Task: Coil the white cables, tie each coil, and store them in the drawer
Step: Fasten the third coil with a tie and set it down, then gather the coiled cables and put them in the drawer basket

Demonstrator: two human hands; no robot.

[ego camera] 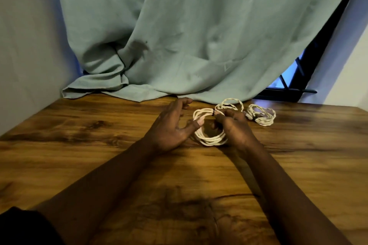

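Three coils of white cable lie toward the back of the wooden table point(99, 145). My right hand point(233, 127) grips the nearest coil point(207, 139), its fingers curled round the coil's right side and pinching at a dark tie on top. My left hand point(171, 125) hovers just left of that coil with fingers relaxed, and its thumb touches the coil's left edge. A second coil point(231, 103) sits right behind my right hand. The third coil point(260, 115) lies further right on the table. No drawer is in view.
A teal curtain point(179, 35) hangs behind the table and bunches on its back edge. A dark window frame point(294, 89) shows at the back right. White walls stand on both sides.
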